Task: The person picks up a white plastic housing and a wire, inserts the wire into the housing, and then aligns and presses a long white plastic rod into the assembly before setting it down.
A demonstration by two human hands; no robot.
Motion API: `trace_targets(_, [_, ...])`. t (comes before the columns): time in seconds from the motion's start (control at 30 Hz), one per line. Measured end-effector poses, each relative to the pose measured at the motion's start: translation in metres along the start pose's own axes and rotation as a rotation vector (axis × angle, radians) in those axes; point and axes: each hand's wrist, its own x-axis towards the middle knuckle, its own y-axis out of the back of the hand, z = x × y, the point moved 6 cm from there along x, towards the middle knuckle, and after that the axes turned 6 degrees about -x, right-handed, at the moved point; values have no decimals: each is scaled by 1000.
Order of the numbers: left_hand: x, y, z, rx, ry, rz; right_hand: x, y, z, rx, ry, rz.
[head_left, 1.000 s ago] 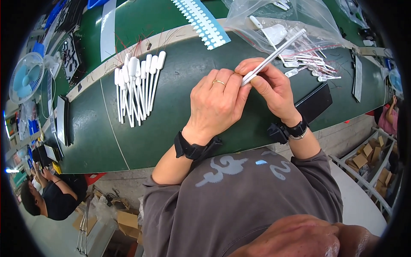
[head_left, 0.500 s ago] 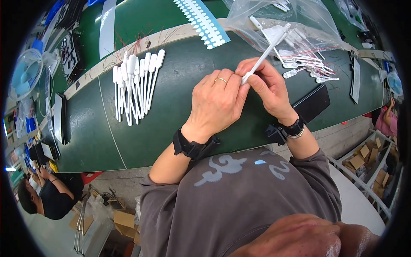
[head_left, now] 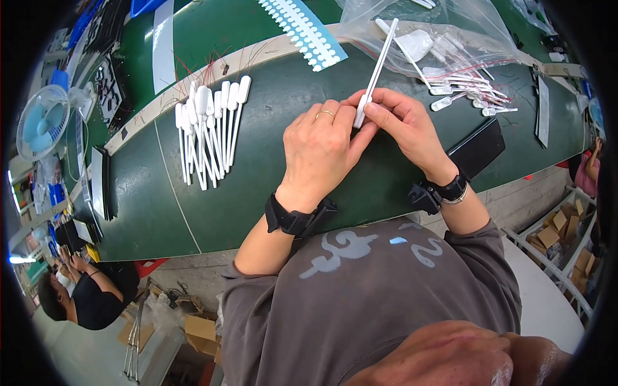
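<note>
Both hands meet over the green table, closed on one white plastic stick (head_left: 380, 61). Its thin stem points away to the far side and its thicker end sits among my fingertips. My left hand (head_left: 320, 145), with a ring on it, grips near the thick end, its fingertips partly hidden. My right hand (head_left: 409, 132) pinches the same part between thumb and fingers. Left of my hands lies a bunch of white paddle-headed sticks (head_left: 205, 106), heads away from me, thin wires beyond them. More white sticks (head_left: 450, 87) with fine reddish wires lie at the right.
A clear plastic bag (head_left: 438, 19) spreads at the far right over some sticks. A blue sheet of white stickers (head_left: 302, 32) lies at the far middle. Right of my hand is a black phone-like slab (head_left: 479, 148). A fan (head_left: 44, 122) stands far left; a seated person (head_left: 96, 293) is beyond.
The stick has swung more upright, its far tip moving left. My hands stay together on it, and the whole view has shifted slightly.
</note>
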Motion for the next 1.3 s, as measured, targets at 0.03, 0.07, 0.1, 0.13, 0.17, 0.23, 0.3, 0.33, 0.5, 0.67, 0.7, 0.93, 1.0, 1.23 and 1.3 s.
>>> trace_targets(0.03, [1,1,-1,-1,-4,-6,0,0,0,4,-1,6])
trace_targets(0.07, [2,5,-3,-69,19,16,-1,1,0,38,3,31])
trace_targets(0.1, [4,10,-5,-135,44,40,0,2,-1,72,7,53])
trace_targets(0.13, [5,12,-7,-201,69,64,0,3,-1,105,10,76])
trace_targets(0.17, [6,11,-7,-202,68,60,-1,3,-2,108,10,79])
trace_targets(0.23, [8,11,-14,-323,169,130,-2,2,-4,108,-15,58])
trace_targets(0.3, [6,12,-18,-370,225,168,-2,-2,-4,116,-24,35])
trace_targets(0.33, [6,12,-19,-411,253,169,-2,-3,-3,92,-30,18])
trace_targets(0.5, [2,14,-16,-526,350,182,-4,-11,0,-65,-55,20])
trace_targets(0.67, [-1,4,-21,-748,350,162,-10,-3,0,-194,-44,37])
trace_targets(0.7, [-2,6,-22,-728,355,171,-8,-6,1,-184,-34,18])
trace_targets(0.93, [-1,14,-14,-672,281,237,-7,-8,-7,-207,99,10])
trace_targets(1.0, [-1,12,-14,-669,260,241,-7,-8,-7,-198,107,27])
trace_targets(1.23, [0,7,-25,-864,419,111,-8,-11,-8,-145,123,143])
trace_targets(1.3, [2,20,-28,-983,476,218,-8,-13,-10,-291,170,116])
